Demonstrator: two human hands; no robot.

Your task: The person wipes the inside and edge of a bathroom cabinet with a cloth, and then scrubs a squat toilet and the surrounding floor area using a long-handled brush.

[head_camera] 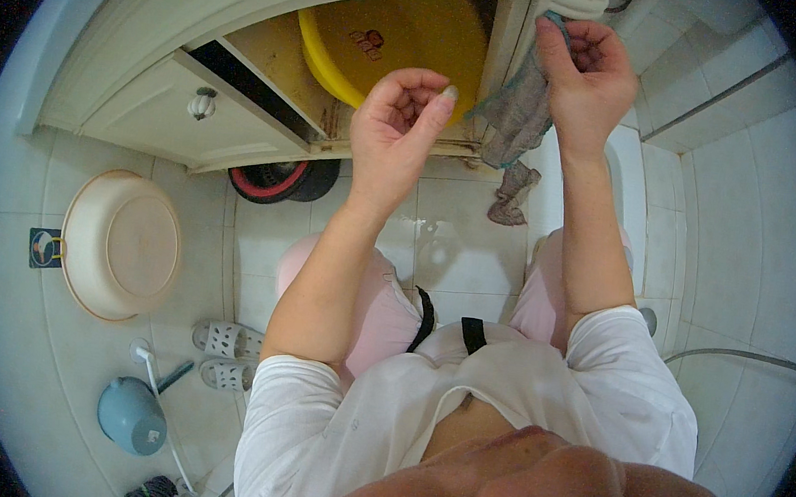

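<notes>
My right hand [590, 74] pinches the top of a thin grey mesh cloth [520, 118] with teal edging, high beside the cabinet's right frame. The cloth hangs down below the fingers. Beneath it shows a crumpled brownish-grey piece [513, 196]; whether it hangs from the cloth or lies on the floor, I cannot tell. My left hand [403, 112] is raised before the cabinet opening, fingers loosely curled and thumb tip close to the index finger, with nothing visible in it. Behind it, a yellow plastic basin [414, 39] stands tilted inside the cream cabinet [280, 142].
A cabinet door with a ribbed knob [202, 103] is at the left. Under the cabinet sits a black and red round object [270, 181]. A cream basin [142, 246] hangs on the left wall, near grey slippers [226, 340] and a blue pail [132, 417]. A hose [740, 355] runs right.
</notes>
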